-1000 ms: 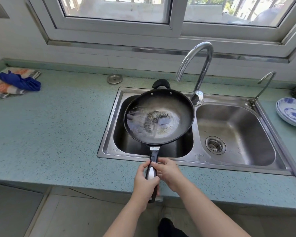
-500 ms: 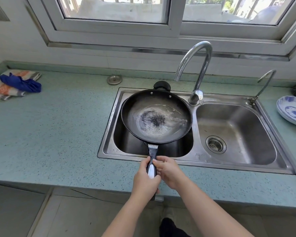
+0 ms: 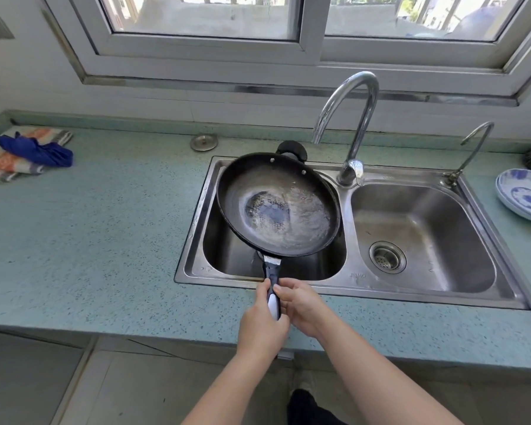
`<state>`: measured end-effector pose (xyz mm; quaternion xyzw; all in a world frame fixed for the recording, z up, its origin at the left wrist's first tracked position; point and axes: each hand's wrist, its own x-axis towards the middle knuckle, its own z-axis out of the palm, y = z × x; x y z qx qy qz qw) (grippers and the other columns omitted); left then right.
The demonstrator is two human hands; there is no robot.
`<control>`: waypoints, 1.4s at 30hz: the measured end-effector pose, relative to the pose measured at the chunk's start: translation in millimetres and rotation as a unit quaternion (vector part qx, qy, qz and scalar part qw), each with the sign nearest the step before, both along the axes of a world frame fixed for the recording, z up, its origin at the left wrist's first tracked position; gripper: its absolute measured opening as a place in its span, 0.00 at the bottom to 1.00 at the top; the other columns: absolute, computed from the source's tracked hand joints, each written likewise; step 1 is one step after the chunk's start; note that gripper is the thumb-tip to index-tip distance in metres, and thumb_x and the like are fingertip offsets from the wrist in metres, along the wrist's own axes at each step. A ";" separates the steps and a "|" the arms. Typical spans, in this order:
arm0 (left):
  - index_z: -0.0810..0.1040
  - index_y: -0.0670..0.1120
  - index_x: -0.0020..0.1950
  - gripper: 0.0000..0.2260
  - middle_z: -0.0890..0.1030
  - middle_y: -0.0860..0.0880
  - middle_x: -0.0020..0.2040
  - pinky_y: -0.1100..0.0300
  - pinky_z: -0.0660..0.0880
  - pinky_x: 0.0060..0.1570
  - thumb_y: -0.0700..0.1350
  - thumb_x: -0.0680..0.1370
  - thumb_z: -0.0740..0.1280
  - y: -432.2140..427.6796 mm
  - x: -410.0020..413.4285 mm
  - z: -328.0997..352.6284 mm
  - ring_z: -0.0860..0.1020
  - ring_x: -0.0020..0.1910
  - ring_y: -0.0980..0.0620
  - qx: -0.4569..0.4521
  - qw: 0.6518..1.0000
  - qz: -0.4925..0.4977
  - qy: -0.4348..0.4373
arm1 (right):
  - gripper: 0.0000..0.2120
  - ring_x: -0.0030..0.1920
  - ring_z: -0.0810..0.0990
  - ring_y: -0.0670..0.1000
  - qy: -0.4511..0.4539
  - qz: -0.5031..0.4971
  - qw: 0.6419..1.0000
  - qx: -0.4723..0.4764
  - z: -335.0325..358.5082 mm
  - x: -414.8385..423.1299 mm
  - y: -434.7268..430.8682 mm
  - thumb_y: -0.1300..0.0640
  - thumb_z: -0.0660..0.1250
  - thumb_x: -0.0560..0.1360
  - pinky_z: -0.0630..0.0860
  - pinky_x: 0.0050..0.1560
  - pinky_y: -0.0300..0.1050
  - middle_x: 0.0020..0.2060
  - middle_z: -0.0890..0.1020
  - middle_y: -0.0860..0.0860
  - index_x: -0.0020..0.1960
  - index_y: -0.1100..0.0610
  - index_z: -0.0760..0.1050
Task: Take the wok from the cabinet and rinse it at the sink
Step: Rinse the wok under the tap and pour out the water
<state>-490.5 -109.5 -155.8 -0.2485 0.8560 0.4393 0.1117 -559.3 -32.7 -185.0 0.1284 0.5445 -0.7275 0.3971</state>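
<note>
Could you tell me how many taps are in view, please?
2. A tall gooseneck tap stands behind the divider between the two basins; a small thin tap stands at the sink's back right corner. None looks hidden.

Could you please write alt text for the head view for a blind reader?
The left hand and right hand hold a black wok, water pooled inside, by its handle over the left basin of a steel double sink. A curved tap stands behind; a blue-patterned plate sits right.

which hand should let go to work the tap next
Right, probably. The right hand lies on the tap side of the handle, pinching it near the top; the left hand wraps the handle lower down and could likely hold the wok alone.
</note>
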 end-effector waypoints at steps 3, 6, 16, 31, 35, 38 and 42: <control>0.61 0.52 0.72 0.27 0.79 0.45 0.51 0.58 0.74 0.41 0.43 0.74 0.65 0.7 -0.6 -3.2 0.77 0.43 0.48 0.042 0.999 0.019 -0.001 | 0.11 0.36 0.79 0.53 -0.012 -0.017 1.000 0.011 -1.1 0.4 0.1 0.68 0.60 0.77 0.79 0.32 0.39 0.41 0.78 0.58 0.60 0.68 0.69; 0.61 0.54 0.70 0.27 0.79 0.46 0.48 0.49 0.80 0.43 0.44 0.73 0.64 3.9 -0.1 -8.5 0.81 0.43 0.43 0.074 0.997 0.032 -0.011 | 0.10 0.37 0.79 0.53 -0.016 -0.015 1.000 0.022 -1.3 -0.3 2.7 0.69 0.60 0.77 0.79 0.33 0.40 0.40 0.77 0.57 0.59 0.67 0.68; 0.63 0.55 0.70 0.24 0.81 0.47 0.55 0.57 0.76 0.46 0.45 0.76 0.64 6.2 4.2 -25.1 0.79 0.51 0.45 0.061 0.997 0.049 -0.012 | 0.13 0.31 0.82 0.53 -0.026 -0.001 0.999 0.019 -13.7 7.8 4.0 0.73 0.60 0.74 0.80 0.35 0.43 0.37 0.81 0.59 0.56 0.63 0.73; 0.73 0.52 0.56 0.21 0.77 0.44 0.38 0.63 0.69 0.20 0.29 0.71 0.64 -3.5 0.3 -15.6 0.70 0.18 0.51 0.353 0.914 0.191 0.060 | 0.13 0.31 0.84 0.52 -0.055 0.004 0.993 -0.109 4.5 2.6 12.4 0.68 0.57 0.78 0.77 0.22 0.41 0.44 0.81 0.61 0.63 0.65 0.67; 0.74 0.52 0.56 0.20 0.73 0.46 0.30 0.64 0.68 0.20 0.29 0.73 0.64 -3.2 1.5 -15.1 0.70 0.19 0.52 0.427 0.882 0.190 0.067 | 0.14 0.32 0.84 0.53 -0.063 0.048 0.991 -0.111 4.0 -1.4 14.4 0.62 0.60 0.75 0.75 0.21 0.41 0.43 0.82 0.62 0.61 0.63 0.70; 0.72 0.49 0.60 0.20 0.70 0.43 0.36 0.64 0.68 0.18 0.29 0.74 0.64 -3.6 2.0 -16.2 0.71 0.21 0.54 0.456 0.866 0.192 0.072 | 0.08 0.30 0.83 0.52 -0.077 0.051 0.990 -0.105 2.7 -3.1 15.2 0.62 0.59 0.77 0.75 0.22 0.40 0.39 0.84 0.60 0.54 0.61 0.72; 0.67 0.51 0.65 0.27 0.69 0.40 0.45 0.63 0.69 0.19 0.31 0.71 0.67 0.8 1.1 -15.6 0.71 0.21 0.53 0.461 0.863 0.189 0.083 | 0.10 0.34 0.85 0.51 -0.088 0.034 0.988 -0.123 3.8 -1.7 16.0 0.62 0.61 0.73 0.77 0.27 0.40 0.38 0.86 0.55 0.53 0.62 0.72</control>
